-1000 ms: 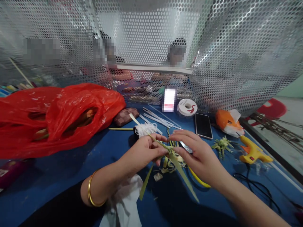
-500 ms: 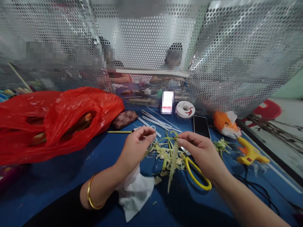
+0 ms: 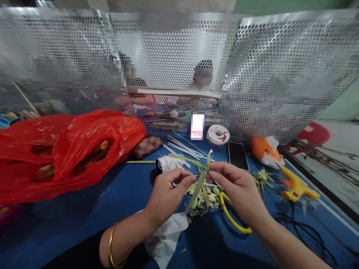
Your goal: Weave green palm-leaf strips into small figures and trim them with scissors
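Observation:
My right hand [image 3: 238, 186] is closed in a pinch on a green leaf strip [image 3: 198, 190], gripping it where several narrow ends meet in a knot-like joint. One end points up, one reaches to the left, and a broad blade hangs down. Just left of the joint, my left hand [image 3: 169, 196] has thumb and forefinger pinched together; what lies between them, if anything, is too small to make out. Under both hands lies a pile of pale green plant scraps [image 3: 206, 196]. Yellow-handled scissors [image 3: 234, 218] lie below my right hand, their blades mostly hidden.
A red plastic bag [image 3: 70, 149] and a checked pouch [image 3: 147, 146] are at left. White thread [image 3: 170, 163], white strips [image 3: 183, 147], a ribbon spool [image 3: 218, 135] and a phone [image 3: 238, 155] lie ahead. A yellow glue gun [image 3: 298, 186] is at right. Perforated metal [image 3: 174, 48] stands behind.
My left hand has moved down and right, closer to the leaf joint, and the white thread behind it now shows. The leaf strip has swung, its lower end now pointing left. The view has tilted up.

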A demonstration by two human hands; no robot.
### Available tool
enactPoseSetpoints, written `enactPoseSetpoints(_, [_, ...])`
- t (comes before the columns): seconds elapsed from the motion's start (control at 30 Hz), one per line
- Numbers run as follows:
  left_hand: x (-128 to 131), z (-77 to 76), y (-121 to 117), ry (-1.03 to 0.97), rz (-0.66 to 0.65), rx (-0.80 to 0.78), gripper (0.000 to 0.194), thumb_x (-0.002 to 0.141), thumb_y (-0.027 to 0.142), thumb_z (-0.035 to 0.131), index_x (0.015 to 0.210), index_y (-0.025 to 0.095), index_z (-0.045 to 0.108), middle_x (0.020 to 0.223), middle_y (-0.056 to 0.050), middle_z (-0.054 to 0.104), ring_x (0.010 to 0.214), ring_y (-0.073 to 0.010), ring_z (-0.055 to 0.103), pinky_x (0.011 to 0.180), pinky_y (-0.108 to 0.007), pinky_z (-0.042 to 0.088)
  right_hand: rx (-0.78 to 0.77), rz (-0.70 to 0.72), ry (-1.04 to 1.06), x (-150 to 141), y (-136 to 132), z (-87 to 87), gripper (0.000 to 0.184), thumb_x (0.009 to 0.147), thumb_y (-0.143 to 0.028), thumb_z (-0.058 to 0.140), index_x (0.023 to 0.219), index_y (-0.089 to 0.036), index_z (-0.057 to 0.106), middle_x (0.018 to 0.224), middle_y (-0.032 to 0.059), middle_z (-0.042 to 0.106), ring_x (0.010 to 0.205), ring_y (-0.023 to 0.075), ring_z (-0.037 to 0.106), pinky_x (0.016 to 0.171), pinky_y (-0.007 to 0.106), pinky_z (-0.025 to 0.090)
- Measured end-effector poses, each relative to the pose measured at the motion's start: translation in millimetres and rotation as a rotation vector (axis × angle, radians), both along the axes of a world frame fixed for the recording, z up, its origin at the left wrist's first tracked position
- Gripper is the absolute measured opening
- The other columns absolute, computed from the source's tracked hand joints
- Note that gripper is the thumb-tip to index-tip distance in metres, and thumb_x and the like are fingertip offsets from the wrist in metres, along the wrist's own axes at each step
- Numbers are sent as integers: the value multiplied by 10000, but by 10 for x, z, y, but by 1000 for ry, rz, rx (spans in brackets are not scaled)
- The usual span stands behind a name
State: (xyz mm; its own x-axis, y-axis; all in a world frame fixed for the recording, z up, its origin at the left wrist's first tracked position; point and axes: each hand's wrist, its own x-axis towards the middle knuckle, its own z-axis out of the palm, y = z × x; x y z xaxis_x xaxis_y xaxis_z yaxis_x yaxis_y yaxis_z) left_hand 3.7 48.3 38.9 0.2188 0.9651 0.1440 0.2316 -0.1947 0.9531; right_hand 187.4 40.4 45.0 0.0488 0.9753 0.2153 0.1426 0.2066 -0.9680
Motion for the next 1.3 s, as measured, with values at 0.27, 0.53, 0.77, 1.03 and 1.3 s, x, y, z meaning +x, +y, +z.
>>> enactPoseSetpoints(0.27, [-101, 162, -77, 64, 257, 413, 56, 814, 289, 675, 804, 237, 657, 901, -38, 691, 919, -202, 608, 899, -328, 436, 208, 51, -260, 22, -47, 25, 120, 843, -241, 611, 894, -207, 714, 829, 34, 730, 746, 179, 679, 681, 287, 553])
enactPoseSetpoints(0.53, [-48, 148, 35, -95, -209, -214, 164, 826, 319, 645, 801, 165, 694, 727, -22, 667, 696, -146, 617, 697, -267, 479, 333, 235, -427, 34, -52, 39, 175, 926, -199, 521, 963, -215, 691, 817, 32, 662, 734, 148, 628, 656, 262, 516])
enactPoseSetpoints(0.77, [-11, 159, -16, -387, -308, -530, 362, 826, 360, 663, 1131, 165, 652, 713, -12, 670, 550, -106, 618, 591, -237, 498, 384, 202, -475, 33, -72, 12, 182, 925, -205, 530, 1050, -227, 660, 921, 48, 678, 825, 157, 657, 710, 273, 526])
enactPoseSetpoints(1.03, [-36, 161, 25, -453, -138, -503, 203, 757, 242, 720, 938, 150, 728, 674, 4, 666, 524, -79, 600, 581, -205, 474, 335, 14, -561, 49, -32, -11, 190, 871, -281, 595, 1049, -217, 611, 840, 41, 710, 776, 186, 673, 689, 294, 519])
enactPoseSetpoints(1.3, [-62, 101, 78, -499, -242, -668, 250, 781, 291, 719, 996, 165, 690, 850, -56, 738, 521, -76, 629, 490, -168, 432, 507, 57, -694, 73, 62, -63, 103, 902, -212, 560, 911, -230, 661, 840, 26, 729, 810, 194, 669, 773, 348, 488])
